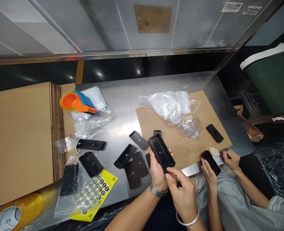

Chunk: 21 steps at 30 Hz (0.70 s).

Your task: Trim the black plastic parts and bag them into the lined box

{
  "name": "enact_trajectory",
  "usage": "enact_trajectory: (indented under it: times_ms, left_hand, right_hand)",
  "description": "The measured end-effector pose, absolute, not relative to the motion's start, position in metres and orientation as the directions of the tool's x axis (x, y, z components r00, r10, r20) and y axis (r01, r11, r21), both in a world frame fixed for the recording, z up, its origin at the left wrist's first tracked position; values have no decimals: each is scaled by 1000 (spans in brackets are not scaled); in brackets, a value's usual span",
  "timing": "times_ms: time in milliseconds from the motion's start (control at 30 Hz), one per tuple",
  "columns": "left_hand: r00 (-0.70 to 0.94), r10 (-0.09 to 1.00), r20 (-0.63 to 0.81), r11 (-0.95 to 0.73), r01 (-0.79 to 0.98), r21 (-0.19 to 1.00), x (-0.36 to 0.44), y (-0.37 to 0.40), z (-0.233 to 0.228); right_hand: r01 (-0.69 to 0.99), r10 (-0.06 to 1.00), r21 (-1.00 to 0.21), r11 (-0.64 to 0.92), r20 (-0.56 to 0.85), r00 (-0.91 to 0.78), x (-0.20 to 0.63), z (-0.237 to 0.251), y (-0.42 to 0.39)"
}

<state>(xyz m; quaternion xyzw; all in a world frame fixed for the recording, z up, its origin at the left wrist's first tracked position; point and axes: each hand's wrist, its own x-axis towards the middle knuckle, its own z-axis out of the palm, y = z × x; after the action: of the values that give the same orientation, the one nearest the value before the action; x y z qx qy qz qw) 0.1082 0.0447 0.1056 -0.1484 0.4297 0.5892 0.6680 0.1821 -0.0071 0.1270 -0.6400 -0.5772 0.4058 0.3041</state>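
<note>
A black rectangular plastic shell (160,150) with raised edges and a small hole in its middle rests in my left hand (157,175), fingers wrapped round its side. At the shell's near end, my right hand (184,194) is closed, its fingertips at the corner. Something small, dark and shiny shows between those fingers, too hidden to name. Left of my hands lie several similar black shells, one tilted (125,156), one greyish (138,140), and flat dark pieces (136,170). Further left are two more shells, a long one (91,144) and a shorter one (91,164).
A yellow sheet of round stickers (96,194), a tape roll (14,213), a cardboard stack (19,134) and an orange tape dispenser (78,102) lie left. Plastic bags (169,104) lie on a cardboard sheet (204,109). At right, a co-worker's hands (210,175) hold a black piece.
</note>
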Motion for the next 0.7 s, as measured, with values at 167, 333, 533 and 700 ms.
enact_trajectory:
  times_ms: [167,333,533,700]
  left_hand:
    - [-106,683,-723,289,-870,400,111,38,107]
    - [-43,699,-714,309,-882,356,114,38,109]
    - [102,639,-762,393,-895,209,113,44,109]
    - [209,588,-781,447,-889,99,112,44,108]
  right_hand:
    - [544,958,-816,-197,-278,-70,182,135,5]
    - [584,955,-782,-219,-296,-38,192,136,14]
    - [525,947,-800,-290,-320,35,205,129,15]
    - [506,934,-813,-290,-356,-38,212,133,18]
